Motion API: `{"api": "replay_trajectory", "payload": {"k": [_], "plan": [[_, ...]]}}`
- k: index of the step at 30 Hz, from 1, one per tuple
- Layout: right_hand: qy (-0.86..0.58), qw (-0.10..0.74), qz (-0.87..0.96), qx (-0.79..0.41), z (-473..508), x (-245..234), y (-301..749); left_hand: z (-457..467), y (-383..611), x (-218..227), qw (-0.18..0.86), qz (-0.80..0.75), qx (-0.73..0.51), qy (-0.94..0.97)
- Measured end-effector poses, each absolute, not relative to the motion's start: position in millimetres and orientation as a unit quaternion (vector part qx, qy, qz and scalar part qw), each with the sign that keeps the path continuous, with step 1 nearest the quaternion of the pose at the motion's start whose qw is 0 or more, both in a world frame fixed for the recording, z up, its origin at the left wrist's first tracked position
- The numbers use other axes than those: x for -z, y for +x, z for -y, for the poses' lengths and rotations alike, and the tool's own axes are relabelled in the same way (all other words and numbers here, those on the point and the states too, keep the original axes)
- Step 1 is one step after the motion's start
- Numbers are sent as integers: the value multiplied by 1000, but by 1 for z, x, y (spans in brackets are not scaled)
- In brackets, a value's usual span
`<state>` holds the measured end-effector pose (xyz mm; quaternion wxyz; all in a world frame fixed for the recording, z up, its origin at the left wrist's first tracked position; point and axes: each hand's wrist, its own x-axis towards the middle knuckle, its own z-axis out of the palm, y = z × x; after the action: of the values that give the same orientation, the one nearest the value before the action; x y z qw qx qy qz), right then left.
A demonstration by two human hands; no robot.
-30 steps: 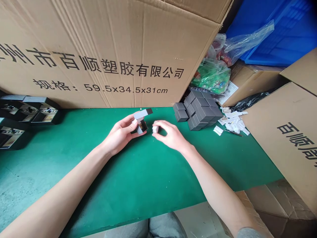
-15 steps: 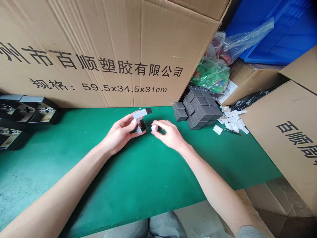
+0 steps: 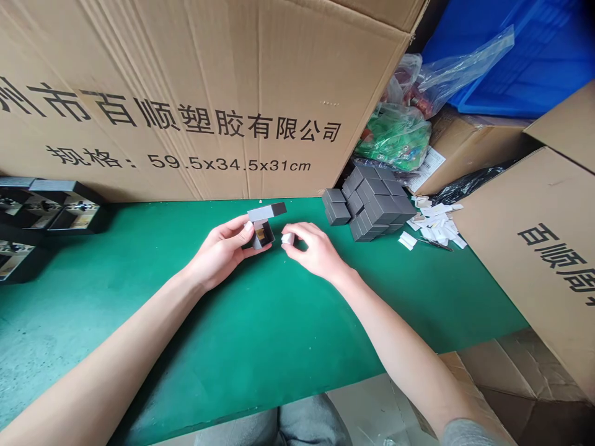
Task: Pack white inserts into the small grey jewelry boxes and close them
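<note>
Held by my left hand (image 3: 223,253) is a small dark grey box (image 3: 263,235) whose lid (image 3: 268,212) is lifted. Its inside faces right and shows something yellowish-brown that is too small to make out. Just to the right, my right hand (image 3: 318,248) pinches a small white block (image 3: 288,238) between thumb and fingers, a short gap away from the box. Both hands are above the green tabletop (image 3: 260,334). Further right stands a stack of closed grey boxes (image 3: 374,207).
White paper pieces (image 3: 437,226) lie scattered beside the stack. A large carton (image 3: 186,68) walls off the back, and another carton (image 3: 548,229) stands at the right. Open black boxes (image 3: 79,207) sit at the far left. Bagged goods (image 3: 395,136) and a blue bin (image 3: 534,62) are behind.
The whole view has shifted slightly. Both hands keep their hold, the left on the lidded box and the right on the white block, with hardly any movement between them.
</note>
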<state>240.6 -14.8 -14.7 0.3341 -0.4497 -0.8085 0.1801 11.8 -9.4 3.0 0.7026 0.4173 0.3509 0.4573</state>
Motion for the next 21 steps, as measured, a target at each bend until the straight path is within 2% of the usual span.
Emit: {"api": "replay_trajectory", "payload": {"k": [8, 13, 17, 21], "plan": [[-434, 301, 830, -181, 16, 12, 246, 8, 10, 0, 702, -346, -455, 424], [-425, 292, 846, -136, 15, 15, 246, 9, 8, -2, 703, -344, -455, 425], [-427, 347, 827, -120, 15, 19, 242, 8, 9, -2, 703, -342, -457, 424], [-453, 417, 769, -171, 19, 18, 237, 8, 9, -2, 697, -342, -453, 438]]}}
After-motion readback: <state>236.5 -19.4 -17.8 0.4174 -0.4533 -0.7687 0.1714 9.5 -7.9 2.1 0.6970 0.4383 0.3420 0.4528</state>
